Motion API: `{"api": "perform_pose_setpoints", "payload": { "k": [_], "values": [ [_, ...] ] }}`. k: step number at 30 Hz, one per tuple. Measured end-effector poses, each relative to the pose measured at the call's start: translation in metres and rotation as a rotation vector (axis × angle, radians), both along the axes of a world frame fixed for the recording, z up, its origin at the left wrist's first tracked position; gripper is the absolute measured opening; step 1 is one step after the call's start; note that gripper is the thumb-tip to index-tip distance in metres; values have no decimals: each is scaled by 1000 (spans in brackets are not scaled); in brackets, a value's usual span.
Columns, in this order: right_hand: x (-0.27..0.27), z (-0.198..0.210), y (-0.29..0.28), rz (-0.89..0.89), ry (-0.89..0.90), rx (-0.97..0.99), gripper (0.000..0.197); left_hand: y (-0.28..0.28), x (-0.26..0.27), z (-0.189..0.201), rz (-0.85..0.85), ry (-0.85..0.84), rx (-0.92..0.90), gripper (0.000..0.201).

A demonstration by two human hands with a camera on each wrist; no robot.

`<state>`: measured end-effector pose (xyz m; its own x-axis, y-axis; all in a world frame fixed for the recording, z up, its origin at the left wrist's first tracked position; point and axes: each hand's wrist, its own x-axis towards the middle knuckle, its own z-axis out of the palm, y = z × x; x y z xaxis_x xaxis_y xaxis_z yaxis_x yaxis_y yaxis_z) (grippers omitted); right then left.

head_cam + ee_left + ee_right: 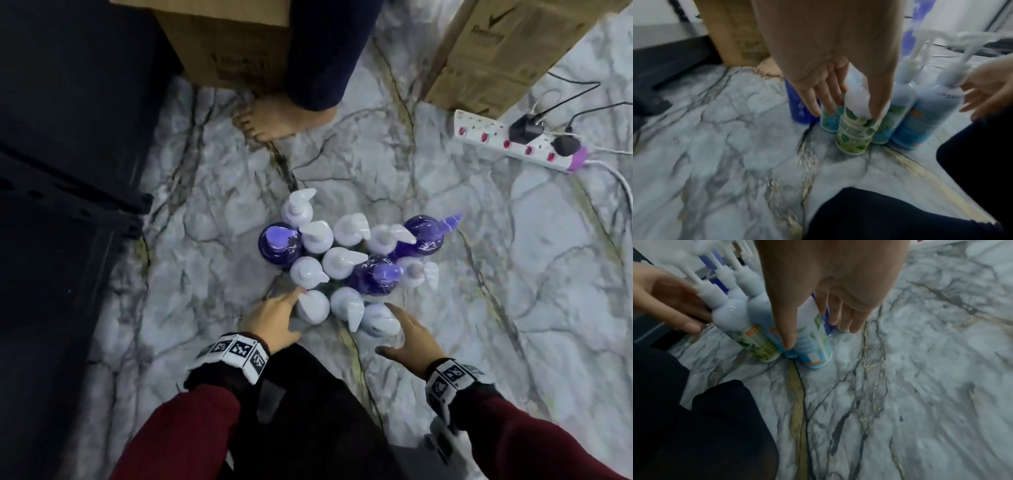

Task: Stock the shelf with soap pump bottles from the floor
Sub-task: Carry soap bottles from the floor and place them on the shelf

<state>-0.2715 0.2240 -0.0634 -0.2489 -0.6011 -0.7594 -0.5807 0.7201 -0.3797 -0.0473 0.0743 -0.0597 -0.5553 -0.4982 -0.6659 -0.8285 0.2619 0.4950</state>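
Observation:
Several soap pump bottles stand bunched on the marble floor [342, 260]; most are white [337, 262], three are purple [279, 245]. My left hand [294, 313] reaches to the near-left white bottle [312, 306]. In the left wrist view the left hand [851, 112] has straight fingers on one side of this green-labelled bottle [855, 134] and the thumb on the other. My right hand [383, 327] is spread beside the near-right white bottle [380, 320]. The right wrist view shows the right hand [813, 335] with thumb and straight fingers on either side of this blue-labelled bottle [816, 347].
A black shelf unit [68, 171] fills the left side. Two cardboard boxes [233, 44] [507, 51] stand at the back, with another person's bare foot [281, 120] between them. A power strip with plugs and cables [513, 144] lies at the right. My dark-trousered knee [308, 411] is near.

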Motion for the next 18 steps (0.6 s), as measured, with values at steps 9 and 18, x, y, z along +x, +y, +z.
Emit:
{"api": "perform_pose_setpoints", "payload": {
  "k": [9,18],
  "values": [
    [18,-37,-6,-299,-12,-64,71,23,-2,-44,391,70,96,69],
    [24,-42,-3,-424,-55,-133,65,30,-7,-58,480,146,75,64]
  ]
}}
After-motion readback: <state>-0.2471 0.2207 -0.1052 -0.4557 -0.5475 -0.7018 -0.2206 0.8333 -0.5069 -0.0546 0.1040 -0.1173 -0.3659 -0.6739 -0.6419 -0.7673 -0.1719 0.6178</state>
